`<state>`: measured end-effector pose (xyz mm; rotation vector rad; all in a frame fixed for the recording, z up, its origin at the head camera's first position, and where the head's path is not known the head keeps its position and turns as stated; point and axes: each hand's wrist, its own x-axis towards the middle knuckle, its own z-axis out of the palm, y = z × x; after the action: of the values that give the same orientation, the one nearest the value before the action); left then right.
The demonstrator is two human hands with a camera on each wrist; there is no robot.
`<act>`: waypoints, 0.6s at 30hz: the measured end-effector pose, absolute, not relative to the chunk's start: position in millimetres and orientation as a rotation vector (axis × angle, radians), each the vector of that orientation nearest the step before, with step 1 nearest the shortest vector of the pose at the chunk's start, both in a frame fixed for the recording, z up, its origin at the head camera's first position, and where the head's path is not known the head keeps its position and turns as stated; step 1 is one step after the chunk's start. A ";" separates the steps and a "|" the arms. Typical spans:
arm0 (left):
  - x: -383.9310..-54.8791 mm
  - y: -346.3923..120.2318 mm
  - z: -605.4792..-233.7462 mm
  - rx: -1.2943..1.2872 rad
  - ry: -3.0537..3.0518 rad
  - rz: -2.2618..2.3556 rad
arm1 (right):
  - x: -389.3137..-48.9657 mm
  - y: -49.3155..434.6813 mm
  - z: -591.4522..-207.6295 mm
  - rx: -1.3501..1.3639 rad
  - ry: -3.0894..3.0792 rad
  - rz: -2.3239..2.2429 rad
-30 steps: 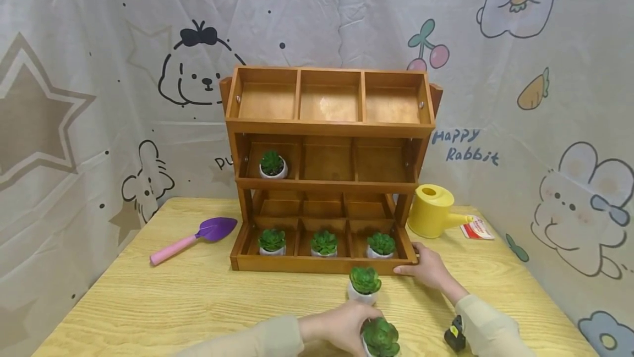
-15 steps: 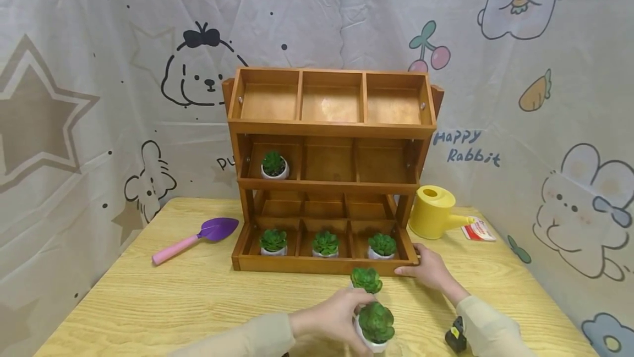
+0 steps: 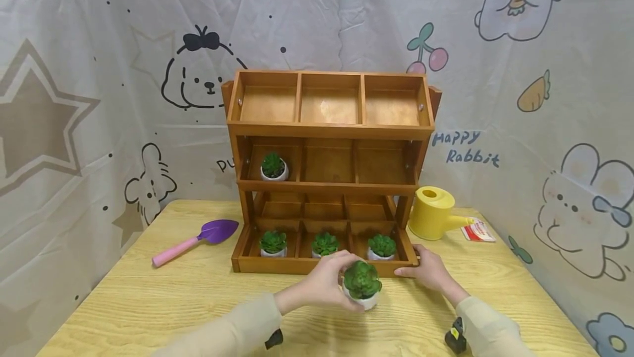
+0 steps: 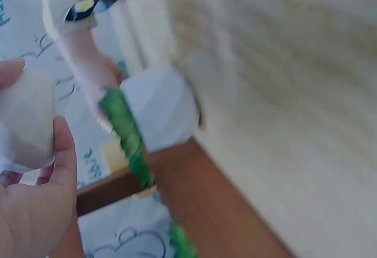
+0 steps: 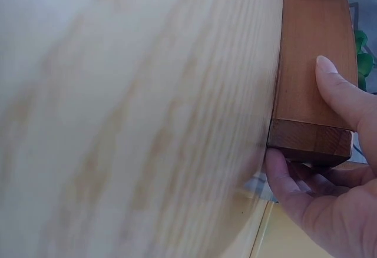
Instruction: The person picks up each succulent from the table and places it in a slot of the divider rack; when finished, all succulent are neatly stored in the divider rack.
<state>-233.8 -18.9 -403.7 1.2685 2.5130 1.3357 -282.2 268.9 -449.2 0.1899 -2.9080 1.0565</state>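
While my left hand [image 3: 324, 285] has its fingers and thumb curled round the sides of a pot [image 3: 362, 286] lifted off the table [image 3: 223, 302], the rack [image 3: 327, 185] lies straight ahead of it. That line, I judge, matters most: my pot hangs short of the front board [image 3: 272, 265], before the lowest row's right cell, a little left of the plant [image 3: 381, 245] there. Being round, it shows no long axis, and it looks nearly upright. A second pot [image 4: 162, 108] stands on the table near the board; from the head view mine hides it. Farther from my pot, my right hand [image 3: 430, 270] grips the rack's lower right corner, thumb against the board, fingers bent round its end.
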 end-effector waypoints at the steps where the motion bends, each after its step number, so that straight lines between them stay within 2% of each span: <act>1: -235.6 -20.8 -399.8 1.267 2.543 1.337 | -282.2 268.9 -449.3 0.188 -2.908 1.055; 18: -259.8 -42.6 -358.4 1.123 2.714 1.606 | -282.0 269.1 -448.6 0.198 -2.898 1.037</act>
<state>-259.8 -42.6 -358.4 1.1235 2.7138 1.6058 -282.0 269.1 -448.6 0.1981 -2.8980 1.0374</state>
